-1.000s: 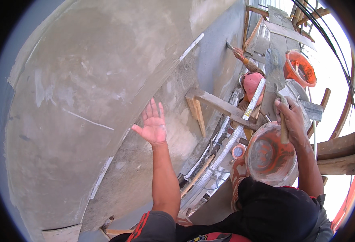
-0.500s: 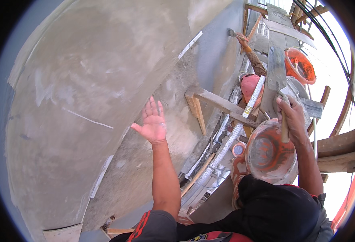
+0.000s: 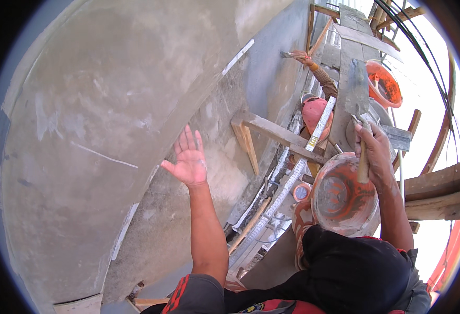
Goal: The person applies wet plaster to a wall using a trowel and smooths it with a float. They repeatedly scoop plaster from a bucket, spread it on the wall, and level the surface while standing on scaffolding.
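Note:
My left hand (image 3: 191,163) is raised with its palm showing and fingers spread. It holds nothing and appears in front of the grey plastered wall (image 3: 99,104); I cannot tell whether it touches it. My right hand (image 3: 375,152) is closed round the wooden handle of a trowel (image 3: 360,86), whose long grey blade points away from me over the planks. Just below that hand stands an orange bucket (image 3: 321,196), its inside smeared with grey. A flat grey metal blade (image 3: 396,138) sticks out beside my right hand; its other end is hidden.
A co-worker in a pink cap (image 3: 315,116) holds a flat tool (image 3: 286,54) at the blue-grey wall ahead. Another orange bucket (image 3: 383,86) stands by the scaffold planks (image 3: 348,39). A wooden beam (image 3: 274,128) and a long pale straightedge (image 3: 293,180) cross between. Black cables (image 3: 423,42) hang at right.
The whole view has shifted slightly, so things sit a little further left. The co-worker's tool has come a bit nearer along the wall. My hands keep the same pose.

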